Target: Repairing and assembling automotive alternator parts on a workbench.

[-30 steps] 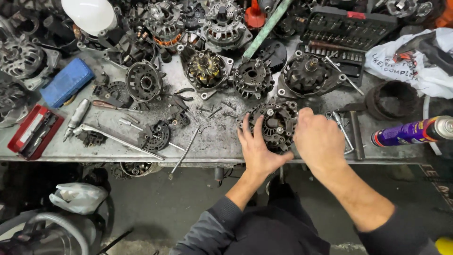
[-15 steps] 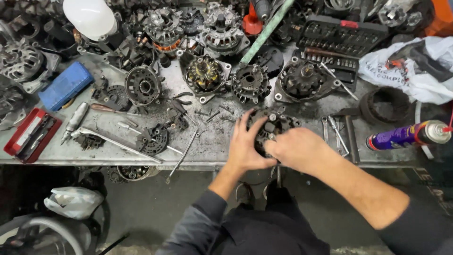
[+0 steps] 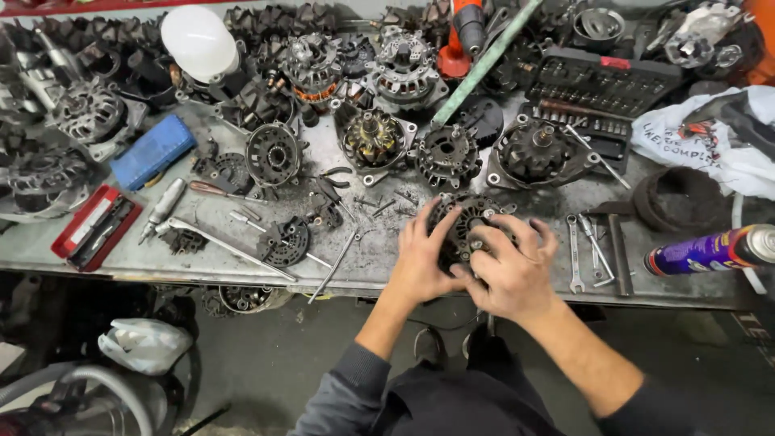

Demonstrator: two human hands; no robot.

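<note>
Two hands clamp the alternator housing (image 3: pixel 467 228) at the workbench (image 3: pixel 371 266) front edge: left hand (image 3: pixel 425 257) and right hand (image 3: pixel 513 270) wrapped tight. Looks heavy, rigid, greasy; best gripped by the rim.

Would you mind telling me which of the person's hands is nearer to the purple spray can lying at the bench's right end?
Right. The right hand grips the dark alternator part, closer to the purple spray can; the left hand holds that part's far side.

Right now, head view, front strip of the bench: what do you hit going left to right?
Red tool case → ratchet handle → left hand → dark alternator part → right hand → wrenches → purple spray can.
</note>
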